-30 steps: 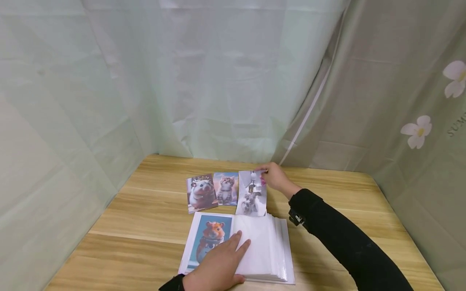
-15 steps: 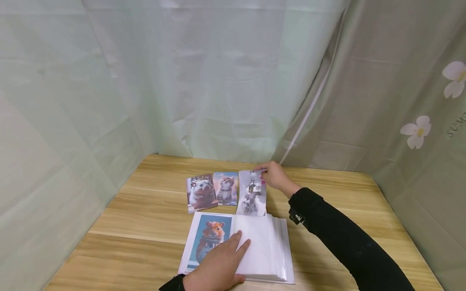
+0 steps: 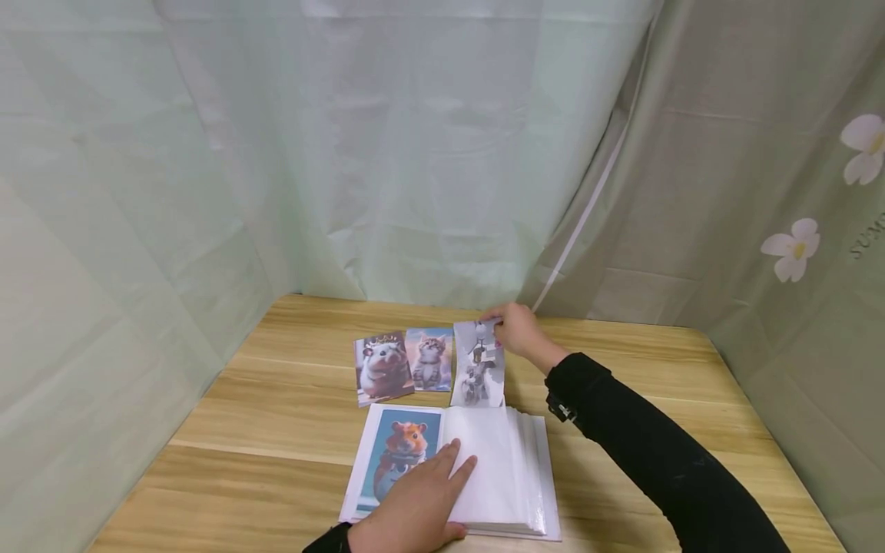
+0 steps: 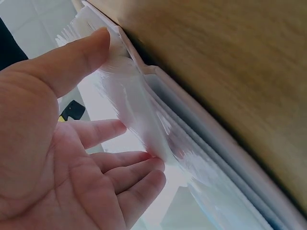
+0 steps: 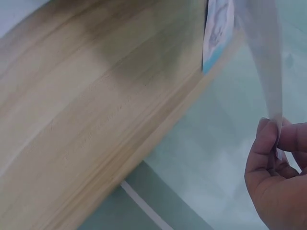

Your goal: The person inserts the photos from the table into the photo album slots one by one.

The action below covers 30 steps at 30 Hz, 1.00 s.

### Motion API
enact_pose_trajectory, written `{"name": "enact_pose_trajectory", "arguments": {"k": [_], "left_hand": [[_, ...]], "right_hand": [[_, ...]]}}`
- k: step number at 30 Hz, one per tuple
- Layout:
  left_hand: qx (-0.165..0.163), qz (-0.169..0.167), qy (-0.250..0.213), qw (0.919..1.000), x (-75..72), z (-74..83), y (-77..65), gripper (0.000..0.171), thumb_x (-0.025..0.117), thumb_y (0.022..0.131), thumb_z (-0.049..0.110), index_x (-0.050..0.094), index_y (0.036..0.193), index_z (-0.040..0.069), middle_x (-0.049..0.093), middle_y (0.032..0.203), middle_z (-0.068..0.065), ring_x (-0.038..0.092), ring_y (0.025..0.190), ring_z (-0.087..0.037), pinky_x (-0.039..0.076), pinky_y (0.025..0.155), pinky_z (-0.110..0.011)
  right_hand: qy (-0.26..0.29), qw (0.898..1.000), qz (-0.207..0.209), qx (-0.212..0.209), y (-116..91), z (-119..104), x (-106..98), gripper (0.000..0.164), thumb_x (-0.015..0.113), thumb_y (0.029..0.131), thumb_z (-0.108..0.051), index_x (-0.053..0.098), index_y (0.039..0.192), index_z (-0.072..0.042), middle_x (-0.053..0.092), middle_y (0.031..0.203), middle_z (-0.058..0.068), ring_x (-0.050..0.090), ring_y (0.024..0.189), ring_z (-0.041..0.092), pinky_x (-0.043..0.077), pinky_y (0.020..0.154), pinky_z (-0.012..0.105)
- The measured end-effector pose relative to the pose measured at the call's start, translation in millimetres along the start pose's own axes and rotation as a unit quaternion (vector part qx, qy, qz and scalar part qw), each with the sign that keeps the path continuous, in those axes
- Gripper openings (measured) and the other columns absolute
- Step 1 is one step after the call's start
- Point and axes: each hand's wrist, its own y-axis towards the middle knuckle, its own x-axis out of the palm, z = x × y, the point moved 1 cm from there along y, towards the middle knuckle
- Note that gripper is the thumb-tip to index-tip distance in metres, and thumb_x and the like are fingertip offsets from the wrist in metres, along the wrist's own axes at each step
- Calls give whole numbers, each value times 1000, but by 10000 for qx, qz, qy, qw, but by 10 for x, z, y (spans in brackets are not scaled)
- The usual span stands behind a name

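An open photo album (image 3: 485,472) lies at the front of the table, a hamster picture (image 3: 404,439) in its left page and the right page white. My left hand (image 3: 418,498) rests across its middle with fingers spread; in the left wrist view its fingertips (image 4: 156,163) touch the clear sleeves near the spine. My right hand (image 3: 520,332) pinches the top right corner of a greyish photo print (image 3: 477,369) between thumb and fingers. The print stands slightly bowed, its lower edge at the top of the right page. From the side, the right wrist view shows the print (image 5: 268,62) edge-on.
Behind the album lie a photo of a crowned hamster (image 3: 382,369) and a kitten photo (image 3: 430,361), side by side on the wooden table (image 3: 276,430). Pale curtains (image 3: 442,153) hang behind the table's far edge and along its sides.
My right hand has shifted very slightly up and away, and the print's lower edge has risen a little with it. The left hand and the album stay in place.
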Motion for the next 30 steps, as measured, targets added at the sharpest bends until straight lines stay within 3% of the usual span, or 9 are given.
{"name": "enact_pose_trajectory", "arguments": {"k": [11, 19, 24, 30], "left_hand": [[-50, -64, -117, 9999, 1, 2, -5, 85, 78, 82, 51, 45, 151, 15, 40, 155, -19, 47, 137, -29, 50, 101, -43], [-86, -44, -121, 9999, 2, 9, -10, 84, 78, 82, 51, 45, 151, 14, 40, 155, -19, 47, 137, -30, 50, 101, -44], [-84, -12, -139, 9999, 6, 15, -13, 85, 79, 82, 51, 45, 151, 14, 40, 155, -19, 47, 137, -30, 51, 100, -45], [-143, -70, -204, 9997, 12, 8, -7, 85, 79, 82, 50, 44, 151, 15, 39, 156, -18, 46, 138, -30, 49, 102, -45]], "right_hand": [[344, 9993, -141, 96, 7, 13, -41, 41, 51, 84, 10, 76, 114, -5, 69, 118, 18, 41, 49, 10, 34, 47, 22], [602, 9978, -160, 247, 13, 87, -27, 44, 50, 80, 11, 75, 114, -2, 71, 114, 18, 57, 64, 16, 42, 51, 23], [724, 9964, -173, 407, -5, 148, -31, 41, 50, 80, 12, 74, 111, 0, 71, 106, 17, 60, 79, 21, 48, 59, 25], [962, 9936, -303, 507, -21, 200, -23, 33, 54, 80, 12, 73, 105, 3, 66, 89, 14, 58, 74, 20, 52, 59, 25]]}}
